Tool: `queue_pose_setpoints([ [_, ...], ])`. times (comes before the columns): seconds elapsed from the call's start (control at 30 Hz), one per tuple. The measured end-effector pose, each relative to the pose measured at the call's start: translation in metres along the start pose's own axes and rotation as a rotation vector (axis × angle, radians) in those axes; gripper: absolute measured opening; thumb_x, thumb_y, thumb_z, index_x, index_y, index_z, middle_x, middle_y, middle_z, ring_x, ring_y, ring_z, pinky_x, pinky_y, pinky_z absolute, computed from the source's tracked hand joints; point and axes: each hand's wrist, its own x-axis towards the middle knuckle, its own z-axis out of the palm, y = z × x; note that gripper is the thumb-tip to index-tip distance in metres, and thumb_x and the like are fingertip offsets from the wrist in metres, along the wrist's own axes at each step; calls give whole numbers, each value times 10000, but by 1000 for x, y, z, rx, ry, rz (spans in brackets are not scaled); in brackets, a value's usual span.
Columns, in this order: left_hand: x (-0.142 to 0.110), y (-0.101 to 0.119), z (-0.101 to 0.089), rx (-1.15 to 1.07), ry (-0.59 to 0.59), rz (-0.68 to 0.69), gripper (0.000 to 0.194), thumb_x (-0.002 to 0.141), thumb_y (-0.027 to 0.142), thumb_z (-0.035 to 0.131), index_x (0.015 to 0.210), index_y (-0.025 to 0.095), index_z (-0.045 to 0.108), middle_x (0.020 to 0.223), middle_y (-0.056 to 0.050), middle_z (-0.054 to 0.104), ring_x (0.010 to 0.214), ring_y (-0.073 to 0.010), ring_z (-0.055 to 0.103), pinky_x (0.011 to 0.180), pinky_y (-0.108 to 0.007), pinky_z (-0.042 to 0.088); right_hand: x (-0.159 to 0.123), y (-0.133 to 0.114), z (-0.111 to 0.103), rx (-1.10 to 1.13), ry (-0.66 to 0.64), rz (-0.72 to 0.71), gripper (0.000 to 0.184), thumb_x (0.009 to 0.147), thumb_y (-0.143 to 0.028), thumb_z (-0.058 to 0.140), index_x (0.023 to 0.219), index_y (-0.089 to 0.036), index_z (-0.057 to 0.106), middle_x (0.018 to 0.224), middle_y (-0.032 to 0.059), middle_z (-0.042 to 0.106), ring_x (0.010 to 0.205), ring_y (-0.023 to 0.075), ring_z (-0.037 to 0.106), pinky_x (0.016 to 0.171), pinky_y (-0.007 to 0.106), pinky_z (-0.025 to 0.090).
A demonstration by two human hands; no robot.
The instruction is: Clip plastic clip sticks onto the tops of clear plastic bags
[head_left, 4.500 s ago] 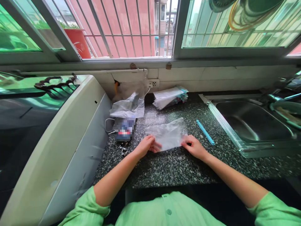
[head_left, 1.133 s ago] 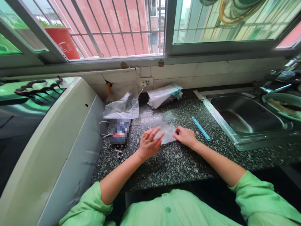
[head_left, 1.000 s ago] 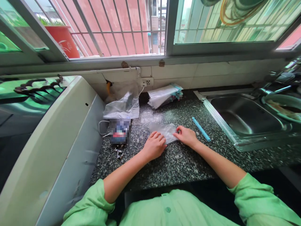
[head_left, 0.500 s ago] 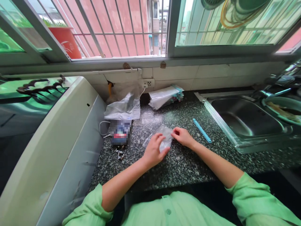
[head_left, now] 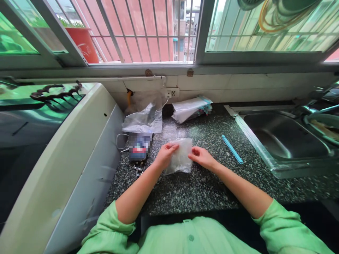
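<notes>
A small clear plastic bag is held up just above the dark speckled countertop. My left hand pinches its left edge, thumb on the near face. On the opposite edge, the fingers of my right hand are closed on the plastic. The bag looks flat and slightly wrinkled; I cannot make out anything inside it. To the right lies a light blue sealing strip, apart from both hands.
Behind the hands are a crumpled plastic bag and a stack of clear bags with blue edges. A phone with a blurred screen lies left, by a beaded chain. A steel sink is at right, a pale appliance at left.
My left hand has gone from spread fingers over the bag to gripping its left edge. The bag is now raised and spread flatter between both hands. The view has shifted slightly left.
</notes>
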Motion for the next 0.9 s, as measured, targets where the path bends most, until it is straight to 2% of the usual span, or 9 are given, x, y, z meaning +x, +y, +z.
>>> queue_pose_setpoints([
  [0.1, -1, 3, 2, -109, 66, -4, 316, 411, 342, 801, 580, 136, 631, 540, 22, 610, 503, -89, 505, 543, -215, 385, -6, 2, 10, 4, -141, 67, 132, 680, -269, 559, 624, -152, 531, 569, -37, 490, 542, 87, 437, 529, 217, 346],
  [0.23, -2, 4, 1, -155, 109, -31, 282, 422, 322, 785, 560, 142, 618, 523, 31, 597, 498, -88, 497, 539, -213, 369, -9, 1, 13, -30, -142, 73, 125, 667, -248, 554, 594, -153, 518, 544, -48, 446, 524, 78, 394, 506, 210, 304],
  [0.3, -5, 2, 1, -131, 93, -14, 292, 431, 334, 787, 573, 137, 625, 529, 32, 598, 501, -81, 487, 548, -210, 360, -8, -3, 10, -28, -105, 53, 153, 659, -293, 592, 632, -154, 536, 574, -40, 477, 537, 84, 405, 516, 215, 318],
  [0.4, -9, -3, 3, -32, 8, -18, 321, 472, 375, 779, 619, 122, 647, 555, 16, 609, 511, -84, 476, 557, -218, 347, -4, -9, 4, 63, 12, 17, 255, 663, -402, 606, 712, -156, 560, 636, -19, 527, 569, 101, 440, 544, 229, 347],
  [0.57, -16, -9, 8, 83, -178, -79, 386, 505, 423, 770, 704, 110, 661, 615, -6, 619, 549, -97, 489, 575, -223, 341, -3, -11, -2, 146, 190, 27, 325, 684, -462, 571, 590, -154, 533, 530, -40, 431, 507, 81, 364, 493, 220, 281],
  [0.63, -16, -9, 9, 68, -182, -67, 404, 515, 462, 753, 696, 116, 650, 605, -1, 602, 548, -97, 483, 567, -221, 338, -5, -10, -1, 138, 186, 17, 322, 681, -452, 579, 572, -154, 528, 518, -45, 418, 500, 76, 352, 487, 218, 271],
  [0.8, -12, -12, 8, 27, -65, -59, 400, 492, 477, 753, 535, 120, 578, 489, 25, 514, 471, -68, 405, 508, -211, 295, -9, -10, 3, 104, 170, -30, 316, 701, -437, 569, 563, -157, 523, 511, -44, 415, 494, 76, 355, 475, 215, 273],
  [0.9, -13, -12, 9, -28, -126, -69, 405, 517, 484, 744, 649, 116, 637, 560, 1, 577, 533, -96, 478, 564, -223, 352, -9, -11, 4, 89, 212, -44, 312, 708, -438, 564, 576, -157, 533, 509, -44, 419, 486, 76, 359, 465, 214, 280],
])
